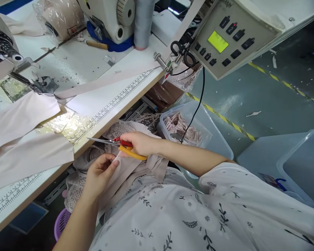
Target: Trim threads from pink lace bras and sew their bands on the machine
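Nearby, plastic bin (219, 143) holds beige pieces (179, 126) (right hand (141, 143) grips scissors (117, 143)).

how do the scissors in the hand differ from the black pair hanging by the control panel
The scissors in the right hand have red and yellow handles; the black scissors are black all over. The first pair lies roughly level, blades pointing left over beige fabric pinched by the left hand; the black pair hangs untouched beside the control panel. Both show two finger loops.
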The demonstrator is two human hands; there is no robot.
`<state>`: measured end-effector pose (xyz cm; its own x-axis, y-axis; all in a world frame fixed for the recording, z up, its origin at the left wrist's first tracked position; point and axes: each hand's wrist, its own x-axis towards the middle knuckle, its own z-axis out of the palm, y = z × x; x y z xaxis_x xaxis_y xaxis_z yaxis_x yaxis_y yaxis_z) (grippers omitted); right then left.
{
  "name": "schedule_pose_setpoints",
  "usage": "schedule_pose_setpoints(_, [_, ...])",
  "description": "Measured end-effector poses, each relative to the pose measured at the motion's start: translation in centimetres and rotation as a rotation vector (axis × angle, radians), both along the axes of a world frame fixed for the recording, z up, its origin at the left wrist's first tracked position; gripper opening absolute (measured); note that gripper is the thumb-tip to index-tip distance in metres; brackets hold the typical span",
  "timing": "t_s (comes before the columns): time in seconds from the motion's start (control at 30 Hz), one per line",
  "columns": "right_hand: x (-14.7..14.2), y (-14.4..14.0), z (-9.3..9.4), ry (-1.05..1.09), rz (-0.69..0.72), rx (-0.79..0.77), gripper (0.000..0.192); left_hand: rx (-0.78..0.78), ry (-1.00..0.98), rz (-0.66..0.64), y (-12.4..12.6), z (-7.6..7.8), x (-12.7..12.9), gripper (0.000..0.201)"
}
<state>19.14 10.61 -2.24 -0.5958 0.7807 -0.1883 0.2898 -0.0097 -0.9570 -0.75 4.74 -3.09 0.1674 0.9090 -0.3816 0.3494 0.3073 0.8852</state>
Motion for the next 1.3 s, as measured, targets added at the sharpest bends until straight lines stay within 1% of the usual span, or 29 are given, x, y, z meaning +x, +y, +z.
schedule_pose_setpoints(0.1, [-0.5, -0.4, 0.1, 0.038, -0.040, -0.012, 0.027, -0.031, -0.044, 0.041, -0.1, 0.0, 0.1, 0.028])
schedule_pose_setpoints(0.2, [-0.8, -0.8, 0.0, 0.080, -0.063, -0.059, 0.027, -0.052, -0.094, 0.093, -0.4, 0.0, 0.2, 0.026])
schedule_pose_setpoints(0.3, [-0.4, -1.0, -0.4, 0.157, -0.031, -0.078, 0.031, -0.073, -0.150, 0.159, -0.7, 0.2, 0.1, 0.028])
schedule_pose_setpoints(0.4, [1.1, -0.9, -0.8, 0.177, 0.045, 0.008, 0.041, -0.108, -0.221, 0.229, -0.9, 0.9, 0.1, 0.030])
schedule_pose_setpoints(0.47, [2.2, -0.9, -1.0, 0.064, 0.131, 0.102, 0.043, -0.138, -0.278, 0.295, -1.1, 1.5, 0.1, 0.032])
schedule_pose_setpoints(0.6, [3.4, -1.8, -0.8, -0.279, 0.373, 0.245, 0.043, -0.234, -0.375, 0.452, -1.4, 2.6, 0.1, 0.035])
schedule_pose_setpoints(0.67, [3.2, -2.5, -0.4, -0.376, 0.453, 0.281, 0.044, -0.255, -0.386, 0.481, -1.5, 2.9, 0.1, 0.035])
schedule_pose_setpoints(0.73, [2.7, -3.2, 0.1, -0.415, 0.487, 0.291, 0.045, -0.248, -0.388, 0.489, -1.5, 3.0, 0.0, 0.033])
schedule_pose_setpoints(0.9, [1.3, -4.2, 0.8, -0.451, 0.454, 0.278, 0.042, -0.216, -0.399, 0.515, -1.6, 3.0, 0.1, 0.027])
schedule_pose_setpoints(1.07, [0.9, -4.5, 0.9, -0.450, 0.406, 0.243, 0.043, -0.217, -0.418, 0.531, -1.7, 3.0, 0.2, 0.027])
schedule_pose_setpoints(1.3, [0.7, -4.9, 0.5, -0.425, 0.369, 0.219, 0.047, -0.247, -0.452, 0.537, -1.6, 3.2, 0.1, 0.029])
